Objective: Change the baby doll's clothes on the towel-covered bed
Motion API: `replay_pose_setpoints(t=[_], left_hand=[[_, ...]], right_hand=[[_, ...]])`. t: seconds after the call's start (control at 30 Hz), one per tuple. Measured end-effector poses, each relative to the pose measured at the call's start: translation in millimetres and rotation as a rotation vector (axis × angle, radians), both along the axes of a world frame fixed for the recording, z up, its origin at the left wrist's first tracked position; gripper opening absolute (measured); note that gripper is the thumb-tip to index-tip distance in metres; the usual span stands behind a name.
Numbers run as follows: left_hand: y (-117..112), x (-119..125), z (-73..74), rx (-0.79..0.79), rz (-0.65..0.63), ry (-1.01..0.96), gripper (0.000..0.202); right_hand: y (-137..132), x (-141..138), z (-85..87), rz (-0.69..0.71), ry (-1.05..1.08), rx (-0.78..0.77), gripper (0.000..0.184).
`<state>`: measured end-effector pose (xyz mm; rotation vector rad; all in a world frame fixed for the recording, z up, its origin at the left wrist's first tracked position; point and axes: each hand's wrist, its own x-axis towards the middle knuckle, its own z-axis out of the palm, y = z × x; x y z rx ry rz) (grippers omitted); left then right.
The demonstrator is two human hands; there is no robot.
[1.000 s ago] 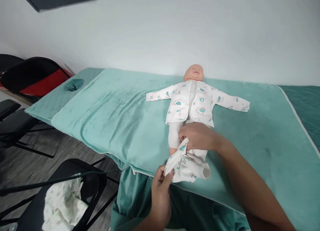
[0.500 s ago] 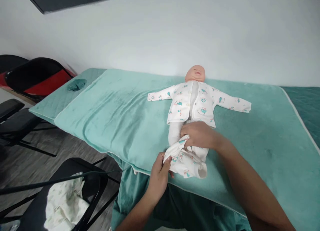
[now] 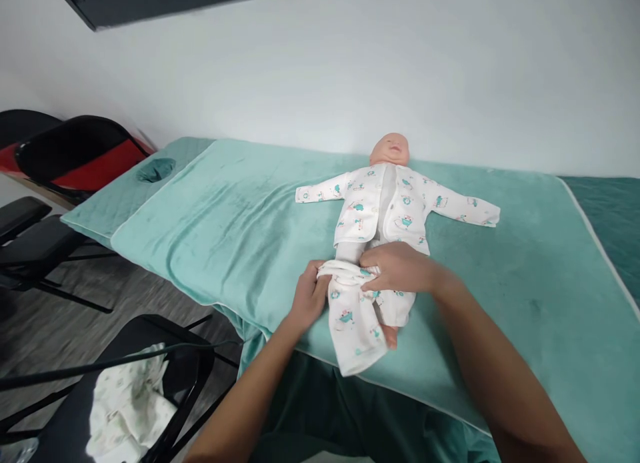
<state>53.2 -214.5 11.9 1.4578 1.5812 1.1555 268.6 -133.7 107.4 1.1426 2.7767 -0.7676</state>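
A baby doll point(image 3: 390, 149) lies on its back on the green bed, arms spread. It wears an unfastened white printed jacket point(image 3: 407, 203). White printed baby pants point(image 3: 353, 323) are drawn over its legs, with the waistband bunched below the jacket's hem. My left hand point(image 3: 311, 293) pinches the waistband at its left side. My right hand point(image 3: 400, 268) grips the waistband near the middle, fingers partly hidden in the cloth. Part of a bare doll foot point(image 3: 391, 336) shows under the right pant leg. The left pant leg hangs flat toward the bed's near edge.
The massage bed point(image 3: 225, 203) with its green cover stands against a white wall. A black folding chair point(image 3: 195, 376) at lower left holds a crumpled white cloth point(image 3: 127, 409), and a dark cable passes over it. More chairs point(image 3: 85, 149) stand at far left.
My left hand has moved up and slightly left, pulling the pants' waistband higher on the legs. The left pant leg has straightened out, and a doll foot has come into view.
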Motion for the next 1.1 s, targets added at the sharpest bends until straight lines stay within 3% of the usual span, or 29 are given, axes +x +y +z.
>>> replay_pose_setpoints(t=[0.13, 0.3, 0.43, 0.53, 0.7, 0.8, 0.87, 0.97, 1.03, 1.1], left_hand=[[39.9, -4.3, 4.9, 0.087, -0.032, 0.12, 0.016], [80.7, -2.2, 2.7, 0.204, -0.065, 0.257, 0.015], [97.8, 1.8, 1.8, 0.243, -0.057, 0.305, 0.015], [97.7, 2.7, 3.0, 0.262, -0.06, 0.289, 0.021], [88.0, 0.1, 6.5, 0.279, -0.132, 0.055, 0.036], [85.3, -0.1, 8.5, 0.205, -0.151, -0.255, 0.057], [85.6, 1.1, 10.0, 0.133, -0.146, -0.367, 0.059], [89.4, 3.3, 13.2, 0.068, -0.131, -0.375, 0.035], [93.6, 3.9, 17.0, 0.098, -0.151, -0.33, 0.03], [97.9, 3.9, 23.1, 0.155, -0.237, -0.223, 0.033]], right_hand=[[-2.0, -5.7, 1.3, -0.096, -0.034, 0.038, 0.02], [1.1, -6.7, -2.1, -0.201, 0.095, -0.009, 0.012], [4.8, -5.0, -5.1, -0.307, 0.162, -0.022, 0.014], [7.8, -0.3, -6.9, -0.301, 0.221, -0.052, 0.02], [11.0, 16.6, -1.8, -0.226, 0.433, -0.153, 0.028], [10.6, 30.6, 4.9, -0.259, 0.586, -0.202, 0.026], [10.4, 39.4, 6.1, -0.324, 0.692, -0.207, 0.029], [12.3, 47.2, -0.9, -0.502, 0.762, -0.029, 0.029], [14.5, 46.5, -10.2, -0.573, 0.645, 0.185, 0.027], [16.3, 41.4, -19.9, -0.548, 0.461, 0.367, 0.028]])
